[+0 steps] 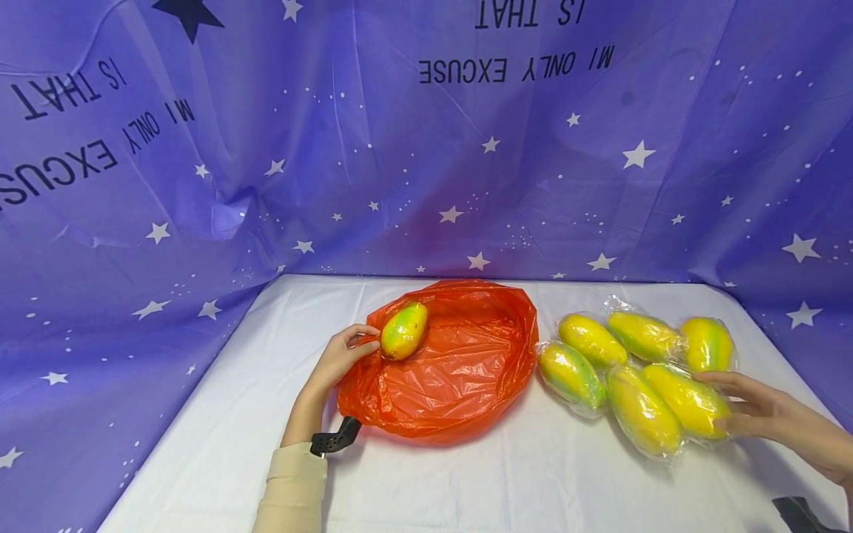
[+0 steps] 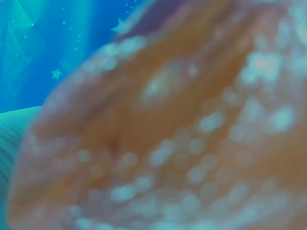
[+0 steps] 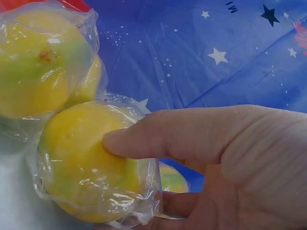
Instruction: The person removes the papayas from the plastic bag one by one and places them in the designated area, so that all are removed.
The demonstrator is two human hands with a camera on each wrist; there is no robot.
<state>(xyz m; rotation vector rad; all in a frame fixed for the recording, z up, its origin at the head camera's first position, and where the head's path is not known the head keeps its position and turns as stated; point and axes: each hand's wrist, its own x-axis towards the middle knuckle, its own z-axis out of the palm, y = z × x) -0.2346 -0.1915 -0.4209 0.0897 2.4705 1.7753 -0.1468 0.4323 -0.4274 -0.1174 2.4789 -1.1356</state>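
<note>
A red plastic bag [image 1: 460, 370] lies spread with its mouth up. Just inside its left rim is one yellow-green mango [image 1: 404, 331]. At that rim the left hand [image 1: 340, 359] pinches the bag between thumb and fingers, close to the mango. Blurred orange film of the bag [image 2: 144, 143] fills most of the left wrist view, hiding the left fingers there. On the right, the right hand [image 1: 766, 411] grips a plastic-wrapped mango [image 1: 689, 400]. In the right wrist view, the thumb lies on top of this mango [image 3: 86, 163], with other fingers partly hidden behind it.
Several more wrapped mangoes [image 1: 643, 414] lie close together beside the bag's right side. White cloth [image 1: 413, 488] covers the table. A purple star-printed curtain [image 1: 426, 185] hangs along the back and sides.
</note>
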